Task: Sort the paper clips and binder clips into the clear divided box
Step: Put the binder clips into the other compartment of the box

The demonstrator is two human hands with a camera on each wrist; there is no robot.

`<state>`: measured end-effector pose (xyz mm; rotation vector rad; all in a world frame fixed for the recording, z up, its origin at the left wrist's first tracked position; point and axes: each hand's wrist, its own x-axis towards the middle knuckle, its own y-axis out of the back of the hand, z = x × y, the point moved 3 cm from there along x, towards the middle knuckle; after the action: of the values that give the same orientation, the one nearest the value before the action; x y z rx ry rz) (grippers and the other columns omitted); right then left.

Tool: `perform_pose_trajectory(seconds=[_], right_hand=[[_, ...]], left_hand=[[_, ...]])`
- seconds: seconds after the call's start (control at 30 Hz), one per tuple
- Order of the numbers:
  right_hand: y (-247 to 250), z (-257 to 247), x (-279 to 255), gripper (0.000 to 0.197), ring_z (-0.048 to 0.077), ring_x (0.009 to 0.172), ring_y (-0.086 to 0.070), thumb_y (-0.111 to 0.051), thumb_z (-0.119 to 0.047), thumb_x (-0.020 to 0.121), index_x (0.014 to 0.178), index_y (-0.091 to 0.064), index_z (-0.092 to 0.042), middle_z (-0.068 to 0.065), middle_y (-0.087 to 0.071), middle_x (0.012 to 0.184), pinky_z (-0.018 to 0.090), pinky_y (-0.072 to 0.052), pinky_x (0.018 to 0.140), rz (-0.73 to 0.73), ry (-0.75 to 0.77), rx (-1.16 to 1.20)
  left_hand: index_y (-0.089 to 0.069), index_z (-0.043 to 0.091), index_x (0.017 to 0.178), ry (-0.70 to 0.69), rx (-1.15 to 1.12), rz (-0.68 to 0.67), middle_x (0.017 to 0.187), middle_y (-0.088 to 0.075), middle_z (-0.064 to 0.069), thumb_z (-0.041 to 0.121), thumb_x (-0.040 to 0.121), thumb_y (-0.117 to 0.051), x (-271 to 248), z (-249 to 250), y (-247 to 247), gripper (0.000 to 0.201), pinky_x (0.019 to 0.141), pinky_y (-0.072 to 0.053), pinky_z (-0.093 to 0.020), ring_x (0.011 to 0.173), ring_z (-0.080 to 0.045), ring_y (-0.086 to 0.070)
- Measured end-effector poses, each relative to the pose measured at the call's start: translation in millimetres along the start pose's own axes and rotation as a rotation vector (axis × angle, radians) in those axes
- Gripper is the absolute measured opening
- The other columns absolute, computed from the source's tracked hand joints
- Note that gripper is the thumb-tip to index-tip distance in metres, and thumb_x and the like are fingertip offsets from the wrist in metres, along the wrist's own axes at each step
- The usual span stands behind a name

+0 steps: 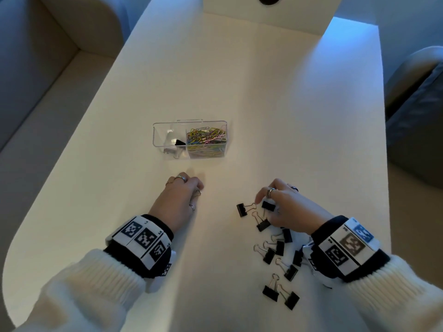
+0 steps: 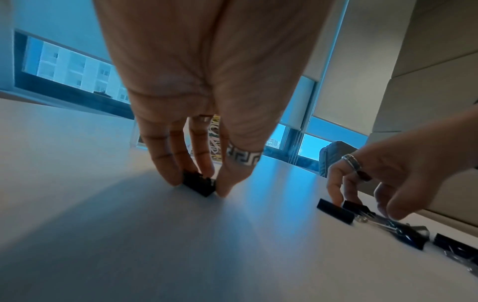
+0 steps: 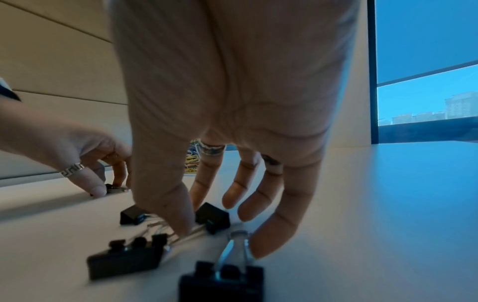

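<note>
The clear divided box stands mid-table. Its right compartment is full of coloured paper clips, and one black binder clip lies in the left compartment. My left hand is down on the table in front of the box. It pinches a black binder clip between thumb and fingers. My right hand arches over a scatter of black binder clips. Its thumb rests on the wire handles of one clip and its index fingertip on the black body.
The white table has a rounded near-left corner. A white box-like block stands at its far end. A light sofa runs along the left, and a grey seat stands at the right.
</note>
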<state>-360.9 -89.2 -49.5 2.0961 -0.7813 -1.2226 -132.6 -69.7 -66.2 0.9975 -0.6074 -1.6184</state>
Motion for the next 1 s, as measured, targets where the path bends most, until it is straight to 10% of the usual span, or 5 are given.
perform_pose_trajectory(seconds=[0.17, 0.4, 0.73, 0.9, 1.0], right_hand=[[-2, 6, -4, 0.028, 0.018, 0.093, -0.055, -0.055, -0.005, 0.083, 0.107, -0.056, -0.02, -0.001, -0.043, 0.11, 0.028, -0.052, 0.08, 0.012, 0.035, -0.055], [-1, 11, -9, 0.029, 0.021, 0.084, -0.056, -0.054, -0.01, 0.082, 0.111, -0.051, -0.016, 0.001, -0.042, 0.108, 0.033, -0.053, 0.072, 0.02, -0.013, -0.095], [16, -65, -21, 0.026, 0.012, 0.083, -0.049, -0.069, -0.019, 0.076, 0.101, -0.064, -0.015, 0.0, -0.057, 0.093, 0.013, -0.035, 0.075, 0.288, 0.401, 0.163], [19, -43, -8, 0.02, 0.011, 0.087, -0.055, -0.059, -0.029, 0.087, 0.104, -0.059, -0.019, -0.003, -0.056, 0.103, 0.028, -0.047, 0.082, 0.443, 0.214, 0.3], [1, -32, 3, 0.04, 0.019, 0.111, -0.046, -0.058, -0.03, 0.086, 0.123, -0.048, -0.019, 0.002, -0.044, 0.124, 0.034, -0.042, 0.097, 0.153, 0.126, -0.007]], left_hand=[[-0.058, 0.018, 0.105, 0.084, -0.393, -0.05, 0.091, -0.059, -0.004, -0.003, 0.078, -0.062, -1, 0, 6, 0.034, 0.077, -0.046, -0.027, 0.079, -0.019, -0.052], [-0.062, 0.002, 0.1, 0.453, -1.469, -0.389, 0.066, -0.061, -0.007, 0.004, 0.091, -0.028, -14, 21, 4, 0.035, 0.061, -0.057, -0.026, 0.059, -0.015, -0.057], [-0.064, 0.002, 0.104, 0.54, -1.66, -0.549, 0.1, -0.066, -0.018, 0.033, 0.093, -0.037, -20, 49, -31, 0.043, 0.079, -0.055, -0.035, 0.086, -0.024, -0.065], [-0.061, -0.001, 0.103, 0.56, -1.656, -0.478, 0.088, -0.072, -0.017, 0.027, 0.096, -0.032, -19, 45, -25, 0.04, 0.073, -0.057, -0.033, 0.077, -0.028, -0.071], [-0.061, -0.001, 0.103, 0.572, -1.669, -0.445, 0.087, -0.072, -0.018, 0.023, 0.096, -0.033, -20, 39, -21, 0.038, 0.072, -0.057, -0.034, 0.077, -0.029, -0.071]])
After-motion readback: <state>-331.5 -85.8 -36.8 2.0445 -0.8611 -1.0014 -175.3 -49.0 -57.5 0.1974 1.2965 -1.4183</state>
